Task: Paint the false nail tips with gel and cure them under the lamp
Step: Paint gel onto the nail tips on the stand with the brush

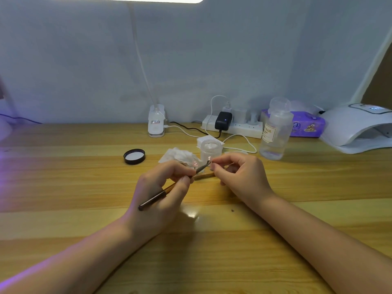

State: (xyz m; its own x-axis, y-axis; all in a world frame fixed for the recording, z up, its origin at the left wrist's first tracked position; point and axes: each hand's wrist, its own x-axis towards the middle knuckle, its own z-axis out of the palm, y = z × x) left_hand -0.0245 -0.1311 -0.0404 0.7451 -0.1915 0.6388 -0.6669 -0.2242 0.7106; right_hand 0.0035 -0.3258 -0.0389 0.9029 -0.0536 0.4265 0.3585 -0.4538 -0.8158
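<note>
A tiny pale false nail tip (212,165) sits pinched at the fingertips of the right hand (239,177), raised just above the wooden table (275,240) near its middle; it is too small here to tell its colour or whether it is mounted on anything. It looks feather-light, thin and springy, with a smooth curved face that would likely slip or flick away under a hard squeeze, so the safest hold is probably by its side edges or its root, leaving the top free for gel.

The left hand (163,192) grips a slim dark-handled brush with an amber middle section and a grey metal ferrule (169,188) as one holds a pen, fingers curled round the shaft. The brush's head meets the nail tip, so both hands come together at that point, the left below and to the left of it, the right just to its right.

Just behind the hands stand a small clear plastic jar (210,149), a crumpled white wipe (178,155) and a black round lid (134,156) lying open side up. Further right stand a frosted pump bottle with a cream label (274,134) and a purple tissue pack (307,124). The white domed curing lamp (358,128) sits at the table's far right edge, well apart from the nail tip.
</note>
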